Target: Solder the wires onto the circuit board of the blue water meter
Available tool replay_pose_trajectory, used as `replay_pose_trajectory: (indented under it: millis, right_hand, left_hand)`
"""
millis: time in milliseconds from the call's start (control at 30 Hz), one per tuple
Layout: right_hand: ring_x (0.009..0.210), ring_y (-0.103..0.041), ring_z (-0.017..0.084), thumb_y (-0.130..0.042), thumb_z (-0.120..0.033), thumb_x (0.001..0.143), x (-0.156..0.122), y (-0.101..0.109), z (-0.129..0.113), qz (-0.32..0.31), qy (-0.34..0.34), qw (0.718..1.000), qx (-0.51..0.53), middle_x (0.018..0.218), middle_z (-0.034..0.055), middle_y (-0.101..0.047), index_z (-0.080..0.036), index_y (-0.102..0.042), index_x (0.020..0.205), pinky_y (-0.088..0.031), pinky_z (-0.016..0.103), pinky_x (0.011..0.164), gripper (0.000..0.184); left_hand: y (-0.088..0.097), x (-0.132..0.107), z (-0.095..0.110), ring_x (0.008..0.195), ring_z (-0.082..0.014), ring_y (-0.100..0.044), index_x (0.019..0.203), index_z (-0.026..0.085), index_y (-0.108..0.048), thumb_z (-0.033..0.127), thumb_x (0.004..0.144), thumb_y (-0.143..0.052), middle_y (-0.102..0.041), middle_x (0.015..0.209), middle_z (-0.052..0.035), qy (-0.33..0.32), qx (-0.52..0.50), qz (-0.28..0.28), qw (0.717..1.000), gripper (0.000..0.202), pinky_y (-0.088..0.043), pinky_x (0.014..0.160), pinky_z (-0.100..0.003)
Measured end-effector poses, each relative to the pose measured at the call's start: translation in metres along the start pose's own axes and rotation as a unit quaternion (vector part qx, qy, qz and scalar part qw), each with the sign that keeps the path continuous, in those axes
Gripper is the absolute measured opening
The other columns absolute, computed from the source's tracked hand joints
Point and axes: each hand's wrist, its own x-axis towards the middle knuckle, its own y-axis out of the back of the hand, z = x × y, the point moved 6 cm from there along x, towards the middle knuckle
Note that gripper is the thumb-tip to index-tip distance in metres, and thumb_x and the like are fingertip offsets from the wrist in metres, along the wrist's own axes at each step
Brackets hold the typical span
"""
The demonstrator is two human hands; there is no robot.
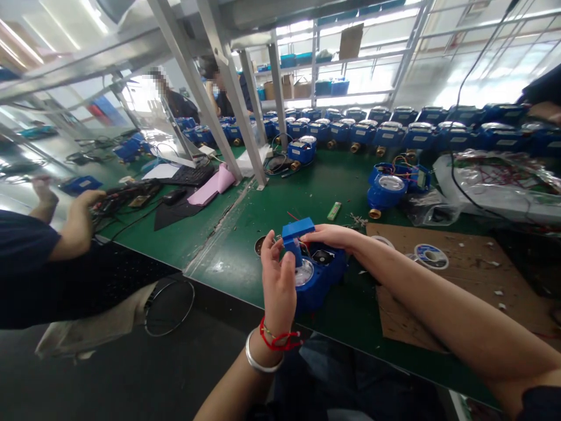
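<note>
My left hand (277,282) is closed round the near side of a blue water meter (322,275) at the front edge of the green bench (245,222). It wears a red cord and a silver bangle at the wrist. My right hand (333,235) reaches across from the right and grips the blue plastic cover (297,230) raised above the meter's round dial. Thin red wires show under the cover.
A second blue meter (385,190) with loose wires lies further back, and a long row of blue meters (421,133) lines the bench's far side. A solder reel (431,255) rests on brown cardboard (460,280). A co-worker's arm (72,228) works at the left.
</note>
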Motion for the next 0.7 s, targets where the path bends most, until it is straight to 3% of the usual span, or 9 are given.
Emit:
replay_pose_trajectory:
  millis: [200,333,500,567,700]
  right_hand:
    - [0.069,-0.063,0.017,-0.080,-0.040,0.061,-0.020,0.002,0.007,0.022,-0.007,0.999,0.031,0.070,-0.0001,-0.070,-0.019,-0.071,0.074,-0.051,0.027,0.068,0.026]
    - [0.077,-0.065,0.018,-0.065,-0.051,0.077,-0.039,0.005,0.014,0.054,-0.008,0.996,0.067,0.088,0.0032,-0.072,-0.019,-0.070,0.095,-0.051,0.029,0.069,0.038]
    - [0.101,-0.064,0.020,-0.052,-0.054,0.088,-0.069,0.014,0.017,0.178,0.060,0.967,0.175,0.108,0.0083,-0.069,-0.019,-0.068,0.103,-0.048,0.033,0.091,0.042]
    - [0.108,-0.061,0.020,-0.049,-0.052,0.090,-0.088,0.015,0.015,0.242,0.102,0.953,0.154,0.112,0.0070,-0.068,-0.021,-0.068,0.104,-0.044,0.034,0.097,0.039]
    - [0.110,-0.056,0.020,-0.045,-0.047,0.095,-0.127,0.012,0.005,0.321,0.169,0.932,0.001,0.114,0.0052,-0.065,-0.023,-0.070,0.102,-0.040,0.034,0.099,0.036]
  left_hand:
    - [-0.008,-0.016,0.008,0.121,-0.0240,-0.053,0.142,0.023,-0.028,0.043,0.090,-0.052,-0.050,0.132,-0.0133,-0.013,-0.027,-0.033,0.999,0.060,-0.042,0.106,-0.041]
    - [-0.012,-0.037,0.009,0.129,-0.0277,-0.046,0.144,0.024,-0.026,0.045,0.090,-0.052,-0.046,0.136,-0.0144,-0.041,-0.018,-0.062,0.997,0.063,-0.038,0.110,-0.046]
    - [-0.016,-0.054,0.010,0.135,-0.0294,-0.040,0.145,0.028,-0.026,0.041,0.088,-0.058,-0.043,0.141,-0.0129,-0.097,0.038,-0.082,0.991,0.067,-0.030,0.116,-0.049]
    - [-0.015,-0.052,0.011,0.134,-0.0282,-0.041,0.145,0.026,-0.025,0.040,0.088,-0.058,-0.044,0.139,-0.0132,-0.087,0.031,-0.071,0.993,0.067,-0.031,0.115,-0.048]
    - [-0.016,-0.046,0.010,0.128,-0.0265,-0.047,0.145,0.023,-0.023,0.042,0.090,-0.054,-0.047,0.135,-0.0148,-0.041,0.019,-0.068,0.997,0.066,-0.037,0.110,-0.045]
